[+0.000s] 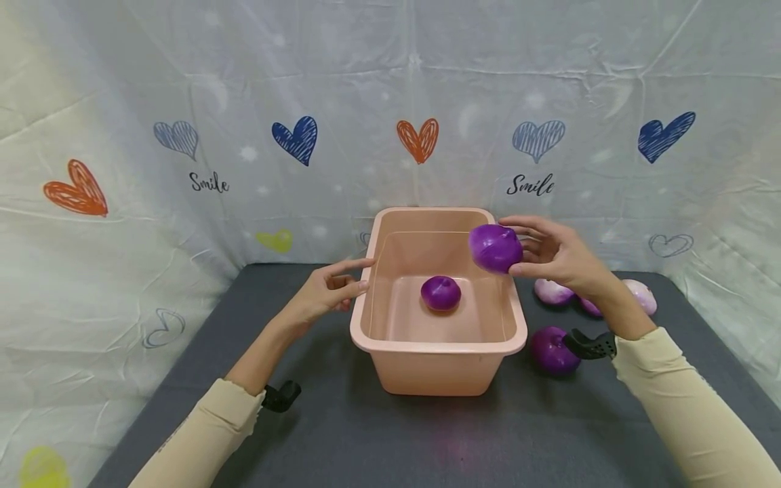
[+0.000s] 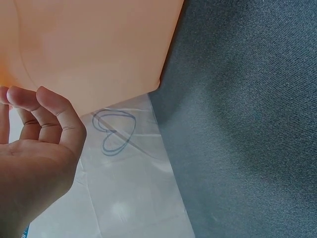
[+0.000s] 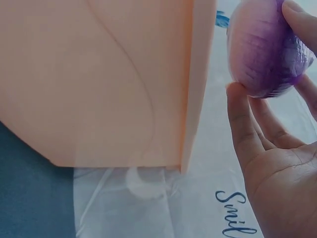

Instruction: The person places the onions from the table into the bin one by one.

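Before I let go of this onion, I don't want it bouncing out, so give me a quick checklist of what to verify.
1. Right hand pinches the held onion firmly: ok.
2. Onion is over the tub opening: ok, near its right rim.
3. Left hand steadies the tub's left rim: ok.
4. Landing spot is free of the onion in the tub: cannot tell.
5. Tub sits flat on the table: ok.

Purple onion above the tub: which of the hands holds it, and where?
The right hand pinches the purple onion by its sides with fingertips; the left hand holds nothing.
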